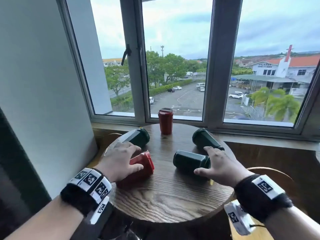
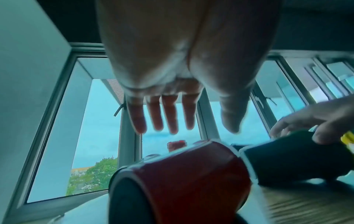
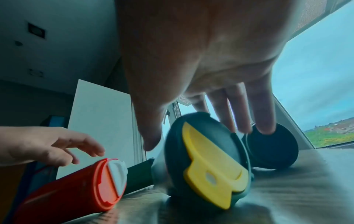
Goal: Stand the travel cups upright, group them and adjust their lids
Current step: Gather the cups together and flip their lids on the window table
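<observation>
Both hands spread open: my left hand [image 1: 119,158] above the fallen red cup [image 1: 138,168], my right hand [image 1: 220,165] over the green cup [image 1: 190,161] lying mid-bench [image 1: 169,201]. Rigid, smooth, probably light; I judge mid-body the surest hold.

1 red cup [image 1: 165,120] upright; 1 red [image 1: 138,168], 3 green [image 1: 191,161] lying toppled.

One upright cup [image 1: 165,120] is standing at the table's [image 1: 173,201] far edge; four cups are lying before it, two left, two right.
</observation>
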Tool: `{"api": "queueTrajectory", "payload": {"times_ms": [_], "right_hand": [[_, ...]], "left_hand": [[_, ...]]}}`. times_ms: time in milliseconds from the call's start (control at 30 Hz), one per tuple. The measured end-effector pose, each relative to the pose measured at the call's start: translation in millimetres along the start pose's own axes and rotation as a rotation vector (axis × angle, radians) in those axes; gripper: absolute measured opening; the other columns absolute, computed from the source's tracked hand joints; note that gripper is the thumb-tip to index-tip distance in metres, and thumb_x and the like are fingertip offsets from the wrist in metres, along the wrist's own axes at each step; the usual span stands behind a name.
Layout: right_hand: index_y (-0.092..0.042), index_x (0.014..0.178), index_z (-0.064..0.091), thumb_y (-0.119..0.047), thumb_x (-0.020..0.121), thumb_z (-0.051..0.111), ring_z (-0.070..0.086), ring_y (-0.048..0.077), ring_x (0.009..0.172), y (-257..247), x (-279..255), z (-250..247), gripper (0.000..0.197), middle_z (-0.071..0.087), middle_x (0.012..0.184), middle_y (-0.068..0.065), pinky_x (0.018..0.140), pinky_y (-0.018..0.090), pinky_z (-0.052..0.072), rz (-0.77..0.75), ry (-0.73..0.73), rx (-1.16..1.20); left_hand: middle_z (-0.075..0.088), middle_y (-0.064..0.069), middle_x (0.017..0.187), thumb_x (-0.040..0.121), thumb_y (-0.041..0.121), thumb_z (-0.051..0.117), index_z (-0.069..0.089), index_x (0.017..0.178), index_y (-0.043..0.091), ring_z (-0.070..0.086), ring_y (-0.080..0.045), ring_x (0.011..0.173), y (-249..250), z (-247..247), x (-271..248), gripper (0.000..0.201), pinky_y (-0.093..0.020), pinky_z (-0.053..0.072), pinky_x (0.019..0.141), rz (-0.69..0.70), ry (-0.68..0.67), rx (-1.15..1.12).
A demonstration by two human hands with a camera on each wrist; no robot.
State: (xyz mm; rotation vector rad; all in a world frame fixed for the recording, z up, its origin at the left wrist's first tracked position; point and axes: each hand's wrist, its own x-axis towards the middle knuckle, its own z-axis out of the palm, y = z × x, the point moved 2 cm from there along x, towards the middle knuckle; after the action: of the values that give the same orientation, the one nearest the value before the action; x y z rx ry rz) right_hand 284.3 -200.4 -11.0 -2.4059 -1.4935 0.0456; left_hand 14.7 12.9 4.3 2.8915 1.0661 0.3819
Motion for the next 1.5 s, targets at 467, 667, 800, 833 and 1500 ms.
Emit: {"api": "queueTrajectory", "payload": {"times_ms": [467, 667, 800, 833, 1500], "right_hand": [[-0.017, 0.121, 0.056, -0.055, 0.057, 0.082, 0.062, 0.018, 0.097, -46.2, 68.3, -41.8, 0.078, 0.064, 0.110, -0.001, 0.088, 0.035, 0.056, -0.139, 0.030, 0.059], [-0.022, 0.110, 0.063, -0.047, 0.057, 0.089, 0.064, 0.018, 0.091, -67.1, 117.1, -43.5, 0.064, 0.067, 0.102, -0.003, 0.082, 0.036, 0.058, -0.204, -0.083, -0.002], [-0.024, 0.107, 0.067, -0.049, 0.056, 0.090, 0.063, 0.018, 0.091, -68.5, 134.1, -34.3, 0.060, 0.068, 0.098, -0.005, 0.082, 0.035, 0.056, -0.227, -0.149, -0.049], [-0.024, 0.106, 0.067, -0.051, 0.056, 0.089, 0.064, 0.017, 0.090, -67.3, 136.6, -31.9, 0.061, 0.069, 0.098, -0.005, 0.083, 0.037, 0.057, -0.228, -0.155, -0.053], [-0.030, 0.146, 0.050, -0.067, 0.051, 0.085, 0.055, 0.019, 0.122, -48.4, 144.9, -22.7, 0.107, 0.056, 0.133, -0.005, 0.106, 0.040, 0.047, -0.217, -0.154, -0.019]], "left_hand": [[0.058, 0.008, 0.127, 0.074, 0.063, 0.075, 0.049, 0.140, 0.032, 0.056, -0.015, 0.118, -10.1, 20.0, 14.6, 0.077, -0.034, 0.044, 0.105, -0.077, -0.218, -0.020], [0.059, 0.011, 0.125, 0.071, 0.063, 0.077, 0.049, 0.140, 0.035, 0.056, -0.012, 0.114, -8.1, 18.5, 14.3, 0.080, -0.035, 0.046, 0.102, -0.100, -0.208, -0.066], [0.059, 0.012, 0.121, 0.069, 0.063, 0.078, 0.050, 0.138, 0.036, 0.057, -0.012, 0.113, -8.6, 18.7, 13.8, 0.079, -0.034, 0.046, 0.101, -0.097, -0.199, -0.074], [0.059, 0.012, 0.120, 0.068, 0.064, 0.078, 0.051, 0.137, 0.037, 0.057, -0.012, 0.112, -8.9, 18.8, 14.1, 0.079, -0.034, 0.047, 0.101, -0.097, -0.195, -0.070], [0.066, 0.009, 0.114, 0.055, 0.052, 0.084, 0.053, 0.127, 0.031, 0.063, -0.014, 0.106, 10.6, -13.2, 52.5, 0.081, -0.037, 0.052, 0.098, -0.160, -0.113, -0.414]]}}
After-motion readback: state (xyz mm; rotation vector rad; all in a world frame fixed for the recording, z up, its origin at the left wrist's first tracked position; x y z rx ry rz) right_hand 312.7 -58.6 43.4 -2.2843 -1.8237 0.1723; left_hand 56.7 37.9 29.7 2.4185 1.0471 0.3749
